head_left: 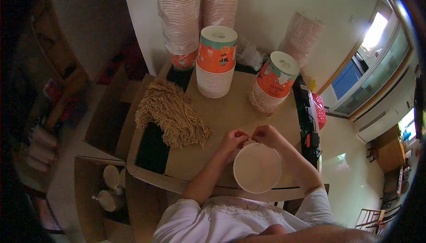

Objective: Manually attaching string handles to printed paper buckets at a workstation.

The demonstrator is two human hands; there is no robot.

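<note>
A white-lined paper bucket point(256, 168) sits at the table's near edge, its round mouth facing up toward me. My left hand point(236, 140) is at the bucket's far left rim, thumb and fingers pinched together. Close beside it, my right hand point(268, 136) is closed at the far rim, its fingertips bent down. What the fingers pinch is too small to make out. Left of my hands lies a thick heap of tan twine strands point(173, 114). To the far right, a stack of orange and green printed buckets point(277, 81) stands upside down, with tan strands around its lower rims.
Another upside-down bucket stack point(216, 61) stands at the table's middle back. Plastic-wrapped bucket stacks point(179, 19) rise behind it, and one more wrapped stack point(304, 39) leans by the wall. Cardboard covers part of the table point(235, 105). An open carton point(91, 190) holding wrapped stacks sits lower left.
</note>
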